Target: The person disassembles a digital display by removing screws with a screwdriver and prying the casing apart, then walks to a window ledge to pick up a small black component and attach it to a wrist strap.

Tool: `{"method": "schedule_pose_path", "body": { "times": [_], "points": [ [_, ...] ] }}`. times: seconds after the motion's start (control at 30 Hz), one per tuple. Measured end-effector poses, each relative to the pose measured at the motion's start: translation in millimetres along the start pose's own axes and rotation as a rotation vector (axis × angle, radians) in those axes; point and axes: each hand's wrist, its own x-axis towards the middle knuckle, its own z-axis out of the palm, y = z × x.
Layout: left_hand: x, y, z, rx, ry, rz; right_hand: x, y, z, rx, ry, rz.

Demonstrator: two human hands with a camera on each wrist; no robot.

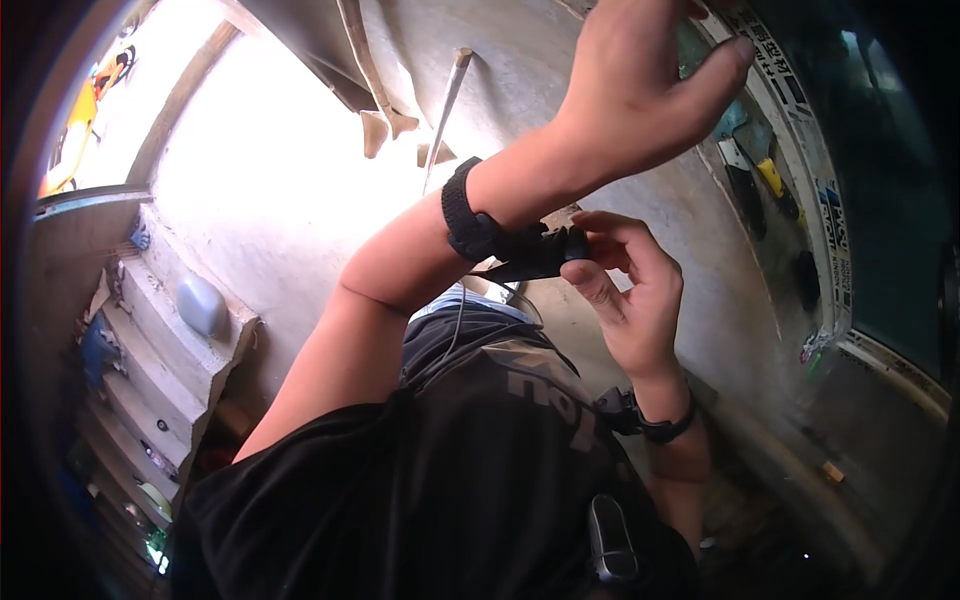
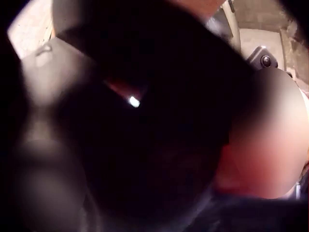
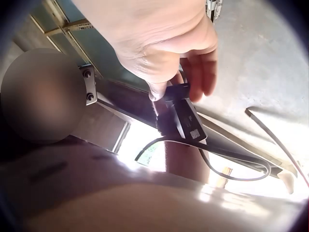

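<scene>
My left arm stretches across my body, and the left hand [image 1: 650, 90] is at the top right with its thumb straight. Its other fingers are mostly cut off by the frame edge. A black strap [image 1: 462, 210] circles the left wrist, carrying a small black camera [image 3: 190, 121] with a cable [image 3: 231, 150]. My right hand [image 1: 635, 290] reaches up to this camera. In the right wrist view, the thumb and fingers [image 3: 157, 89] pinch the camera's end. The left wrist view is mostly dark and blurred. Another black strap [image 1: 670, 428] sits on the right wrist.
Long-handled tools [image 1: 445, 110] lean against the pale wall at the top. Ridged sheets [image 1: 160, 350] stand at the left with a rounded pale object [image 1: 202, 305]. To the right, a yellow-and-black tool [image 1: 770, 177] lies beside a lettered window frame [image 1: 830, 240].
</scene>
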Motion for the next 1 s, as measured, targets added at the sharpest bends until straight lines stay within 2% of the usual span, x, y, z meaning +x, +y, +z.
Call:
{"method": "schedule_pose_path", "body": {
  "times": [0.17, 0.23, 0.27, 0.33, 0.37, 0.43, 0.47, 0.53, 0.57, 0.6, 0.63, 0.67, 0.7, 0.77, 0.83, 1.0],
  "points": [
    [-3, 8, -2, -0.019, -0.006, -0.069, 0, 0, 4, -0.109, -0.001, 0.031],
    [-4, 9, -5, -0.355, 0.042, -0.453, -3, 2, 8, 0.102, -0.022, 0.133],
    [-6, 6, -1, -0.352, 0.050, -0.453, -4, 1, 8, 0.099, -0.030, 0.133],
    [-6, 1, 7, 0.336, 0.112, -0.331, -5, -5, 6, 0.080, -0.086, 0.178],
    [-6, -4, -2, -0.353, 0.189, -0.557, -5, -6, 6, 0.078, -0.095, 0.177],
    [-10, -13, 0, -0.401, 0.224, -0.531, -4, -9, 6, -0.025, -0.061, 0.050],
    [-12, -17, 1, -0.454, 0.251, -0.507, -4, -8, 6, -0.029, -0.066, 0.047],
    [-14, -18, 0, -0.472, 0.248, -0.537, -6, -6, 5, 0.027, -0.069, -0.055],
    [-15, -18, -2, -0.487, 0.238, -0.571, -7, -9, 6, 0.026, -0.074, -0.056],
    [-15, -17, -3, -0.485, 0.243, -0.571, -7, -15, 9, 0.155, -0.049, -0.034],
    [-15, -14, -5, -0.561, 0.236, -0.693, -8, -18, 10, 0.284, -0.023, -0.012],
    [-16, -13, -6, -0.637, 0.228, -0.814, -8, -19, 9, 0.284, -0.027, -0.013],
    [-18, -13, -7, -0.635, 0.233, -0.812, -8, -18, 6, 0.311, -0.084, -0.030],
    [-24, -13, -9, -0.790, 0.276, -0.922, -7, -15, 1, 0.337, -0.145, -0.047],
    [-26, -8, -10, -0.802, 0.295, -0.968, -6, -8, -3, 0.165, -0.291, -0.194],
    [-32, -2, -15, -0.851, 0.274, -1.078, -10, -9, 4, 0.334, -0.246, -0.146]
  ]
}}
